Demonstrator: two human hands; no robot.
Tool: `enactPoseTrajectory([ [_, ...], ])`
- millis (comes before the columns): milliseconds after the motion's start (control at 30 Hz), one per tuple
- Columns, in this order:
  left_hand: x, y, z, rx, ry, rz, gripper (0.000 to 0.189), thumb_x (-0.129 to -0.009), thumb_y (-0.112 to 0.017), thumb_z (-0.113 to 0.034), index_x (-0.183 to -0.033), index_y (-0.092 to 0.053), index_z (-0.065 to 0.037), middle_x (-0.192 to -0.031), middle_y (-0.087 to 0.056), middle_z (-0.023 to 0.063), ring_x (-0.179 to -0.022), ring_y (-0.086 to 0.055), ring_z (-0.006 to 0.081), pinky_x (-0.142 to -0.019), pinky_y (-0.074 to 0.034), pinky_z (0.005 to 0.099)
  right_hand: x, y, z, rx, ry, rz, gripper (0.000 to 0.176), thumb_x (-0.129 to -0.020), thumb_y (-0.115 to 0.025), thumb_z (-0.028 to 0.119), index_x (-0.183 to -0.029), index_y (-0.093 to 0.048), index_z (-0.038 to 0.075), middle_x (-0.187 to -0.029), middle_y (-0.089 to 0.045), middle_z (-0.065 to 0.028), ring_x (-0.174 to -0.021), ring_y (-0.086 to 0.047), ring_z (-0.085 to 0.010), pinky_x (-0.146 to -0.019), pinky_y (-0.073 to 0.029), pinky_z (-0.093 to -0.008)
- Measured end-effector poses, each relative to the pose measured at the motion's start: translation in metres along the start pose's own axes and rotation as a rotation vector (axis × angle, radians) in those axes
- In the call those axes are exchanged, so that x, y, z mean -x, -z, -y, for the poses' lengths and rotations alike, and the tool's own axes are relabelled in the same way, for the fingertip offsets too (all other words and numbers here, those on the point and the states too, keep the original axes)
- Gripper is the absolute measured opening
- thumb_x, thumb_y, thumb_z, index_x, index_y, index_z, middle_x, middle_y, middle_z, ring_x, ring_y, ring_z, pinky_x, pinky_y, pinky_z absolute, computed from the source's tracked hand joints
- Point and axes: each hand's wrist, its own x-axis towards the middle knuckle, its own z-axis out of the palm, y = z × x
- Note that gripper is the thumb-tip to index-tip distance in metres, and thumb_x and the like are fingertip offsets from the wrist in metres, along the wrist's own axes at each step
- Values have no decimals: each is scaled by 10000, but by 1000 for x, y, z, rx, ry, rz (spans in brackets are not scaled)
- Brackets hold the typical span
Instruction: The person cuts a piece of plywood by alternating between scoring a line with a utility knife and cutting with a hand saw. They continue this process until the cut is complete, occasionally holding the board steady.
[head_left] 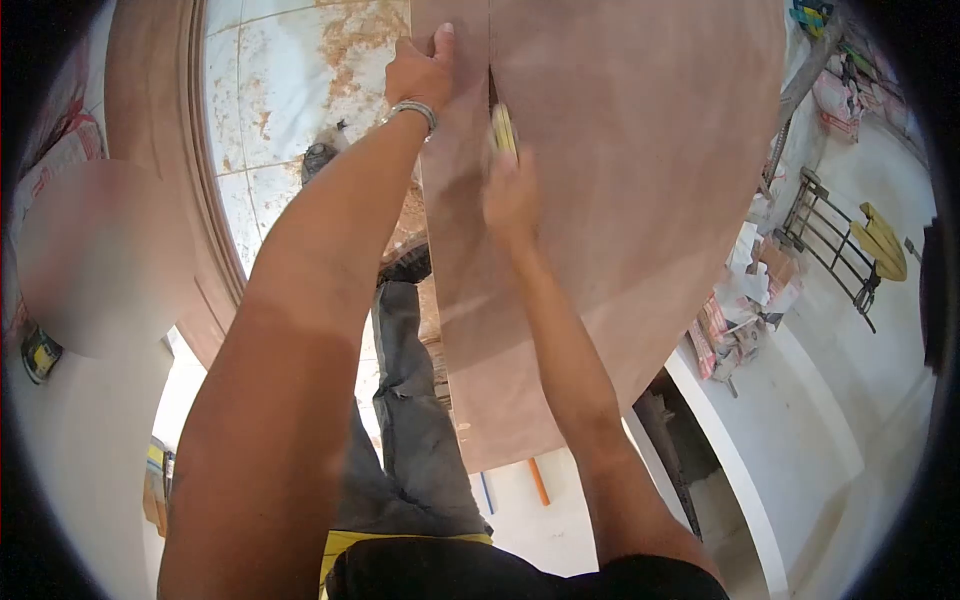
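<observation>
A large brown sheet (640,200) lies in front of me, with a dark slit near its left side. My left hand (422,75) rests at the sheet's left edge, thumb on top and the other fingers bent; it wears a bracelet (415,112) at the wrist. My right hand (512,195) is closed round a yellowish tool (504,130), whose front end is at the slit. Motion blurs the hand and the tool, and the tool's tip cannot be made out.
A brown wooden frame (165,150) stands at the left beside dirty white tiles (270,100). My legs (405,400) are below. Debris (730,330) and sacks lie at the right, near a metal rack (825,245). Orange (540,482) and blue rods show beneath the sheet.
</observation>
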Motion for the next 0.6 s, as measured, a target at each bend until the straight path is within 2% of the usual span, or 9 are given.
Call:
enactPoseTrajectory([
  [133, -6, 0, -1, -57, -9, -15, 821, -854, -508, -707, -1222, -548, 26, -1092, -666, 296, -1058, -637, 453, -917, -497, 495, -27, -4, 16, -244, -88, 30, 410, -1049, -381, 345, -1084, -515, -41, -1001, -606, -256, -956, -591, -386, -815, -447, -444],
  [200, -1, 7, -7, -3, 8, -2, 821, -855, -510, -703, -1227, -549, 27, -1097, -665, 296, -1059, -637, 452, -917, -499, 495, 45, 32, 15, -50, -240, 85, 417, -1052, -383, 328, -1200, -517, -38, -1038, -620, -222, -1004, -600, -317, -852, -454, -400],
  [233, 1, 7, -10, 24, 18, 9, 820, -856, -511, -701, -1229, -550, 28, -1100, -664, 296, -1059, -637, 452, -916, -500, 494, 84, 49, 2, -193, -153, 83, 435, -1049, -393, 322, -1276, -513, -28, -1089, -630, -201, -1034, -602, -278, -886, -455, -375],
  [267, 1, 5, -10, 18, 17, -7, 818, -855, -514, -704, -1204, -566, 34, -1097, -668, 291, -1062, -636, 449, -921, -495, 488, 122, 75, 20, -140, -273, 101, 425, -1044, -403, 324, -1236, -544, -28, -1104, -639, -197, -1021, -609, -278, -871, -463, -388],
  [367, -5, 2, -5, -26, -10, -53, 816, -863, -509, -698, -1196, -577, 43, -1089, -675, 281, -1059, -640, 438, -926, -493, 480, 144, 91, 21, -251, -120, 86, 404, -1009, -470, 284, -1291, -521, 0, -1202, -631, -245, -1117, -621, -354, -910, -473, -445],
  [433, -3, -1, -3, -69, -37, -55, 821, -882, -491, -679, -1277, -534, 39, -1083, -675, 281, -1043, -652, 425, -914, -506, 488, 71, 43, 10, -25, -295, 103, 417, -1041, -399, 289, -1229, -546, -53, -1073, -641, -253, -1021, -631, -337, -869, -471, -416],
  [500, 4, 2, -8, -2, -49, -56, 822, -856, -517, -698, -1203, -575, 45, -1093, -675, 275, -1061, -638, 439, -924, -492, 487, -21, -9, 7, -15, -6, -84, 421, -1032, -411, 315, -1163, -545, -61, -1095, -621, -301, -1041, -595, -447, -866, -454, -465],
  [533, 5, 7, -9, 22, -56, -58, 824, -844, -530, -707, -1166, -596, 48, -1098, -675, 273, -1070, -631, 445, -929, -484, 487, -55, -15, 13, -250, 22, -28, 406, -1012, -442, 336, -1109, -541, -45, -1039, -609, -355, -1025, -558, -538, -865, -446, -536],
  [600, -11, 12, -10, -19, -178, 69, 823, -847, -539, -690, -1193, -570, 56, -1113, -663, 287, -1075, -629, 448, -934, -485, 491, -80, -32, 17, -140, -2, -123, 426, -1019, -425, 361, -1071, -540, -46, -1014, -614, -334, -994, -570, -529, -844, -448, -538],
])
